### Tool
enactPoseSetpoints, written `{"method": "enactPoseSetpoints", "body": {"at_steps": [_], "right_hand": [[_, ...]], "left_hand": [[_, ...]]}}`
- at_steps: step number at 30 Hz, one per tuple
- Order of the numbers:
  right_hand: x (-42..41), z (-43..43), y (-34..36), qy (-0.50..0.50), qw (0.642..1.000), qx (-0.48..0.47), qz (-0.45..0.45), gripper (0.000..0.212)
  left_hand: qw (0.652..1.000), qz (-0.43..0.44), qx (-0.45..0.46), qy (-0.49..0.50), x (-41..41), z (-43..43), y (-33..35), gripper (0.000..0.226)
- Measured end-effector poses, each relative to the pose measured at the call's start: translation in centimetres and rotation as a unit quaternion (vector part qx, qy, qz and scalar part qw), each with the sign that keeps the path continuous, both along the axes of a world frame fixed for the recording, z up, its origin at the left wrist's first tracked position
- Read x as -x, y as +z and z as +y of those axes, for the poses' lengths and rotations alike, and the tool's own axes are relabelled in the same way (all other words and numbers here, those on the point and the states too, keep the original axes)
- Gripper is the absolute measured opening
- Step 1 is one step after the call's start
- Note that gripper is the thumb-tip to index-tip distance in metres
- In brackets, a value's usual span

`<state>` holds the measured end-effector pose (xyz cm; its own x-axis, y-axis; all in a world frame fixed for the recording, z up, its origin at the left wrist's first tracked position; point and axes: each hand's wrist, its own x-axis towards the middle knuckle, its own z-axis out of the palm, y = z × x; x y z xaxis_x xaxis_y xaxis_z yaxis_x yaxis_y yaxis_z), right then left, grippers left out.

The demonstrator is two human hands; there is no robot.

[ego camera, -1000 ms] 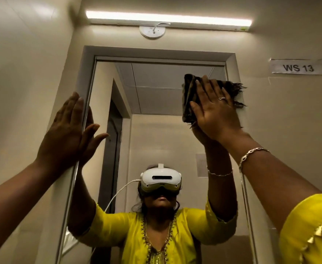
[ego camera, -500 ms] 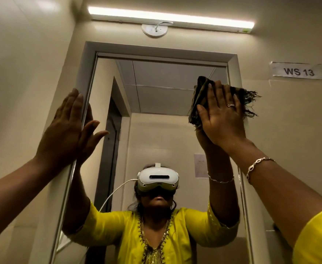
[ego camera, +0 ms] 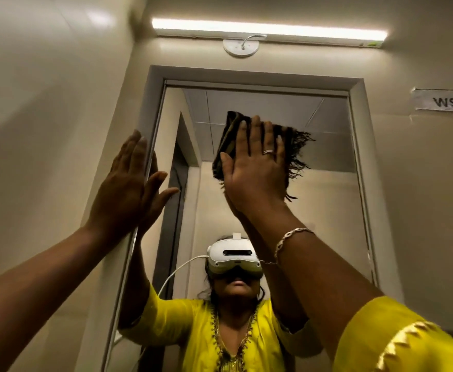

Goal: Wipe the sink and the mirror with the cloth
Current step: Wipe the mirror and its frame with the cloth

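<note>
A tall mirror [ego camera: 327, 200] in a grey frame fills the wall ahead. My right hand [ego camera: 254, 167] lies flat with straight fingers on a dark folded cloth [ego camera: 295, 146] with a frayed fringe and presses it against the upper middle of the glass. My left hand [ego camera: 128, 189] is flat and open against the mirror's left frame edge, fingers pointing up. The sink is out of view.
A lit tube lamp [ego camera: 268, 30] runs along the wall above the mirror, with a round white fitting [ego camera: 240, 47] under it. A paper label [ego camera: 445, 102] is stuck on the wall at the right. The mirror reflects a person in a yellow top wearing a headset.
My right hand has slid the cloth leftwards from the mirror's upper right corner toward the upper middle. My left hand has stayed on the left frame.
</note>
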<state>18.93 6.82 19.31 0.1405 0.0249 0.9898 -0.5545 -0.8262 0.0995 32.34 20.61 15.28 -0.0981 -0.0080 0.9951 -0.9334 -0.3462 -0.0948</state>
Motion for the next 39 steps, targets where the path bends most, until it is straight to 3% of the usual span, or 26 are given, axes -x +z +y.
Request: {"method": "enactPoseSetpoints", "body": {"at_steps": [13,28,39], "right_hand": [[-6.9,7.2,0.2,0.033,0.995,0.045,0.081,0.06],[-3.6,3.6,-1.3,0.076,0.993,0.062,0.058,0.058],[1.8,-2.9,-2.0,0.054,0.995,0.088,0.007,0.059]], "left_hand": [[0.996,-0.005,0.019,-0.087,-1.4,0.1,0.0,0.089],[0.998,-0.019,-0.035,0.042,-1.9,0.2,0.3,0.093],[0.997,-0.022,-0.049,0.047,-1.5,0.3,0.5,0.1]]}}
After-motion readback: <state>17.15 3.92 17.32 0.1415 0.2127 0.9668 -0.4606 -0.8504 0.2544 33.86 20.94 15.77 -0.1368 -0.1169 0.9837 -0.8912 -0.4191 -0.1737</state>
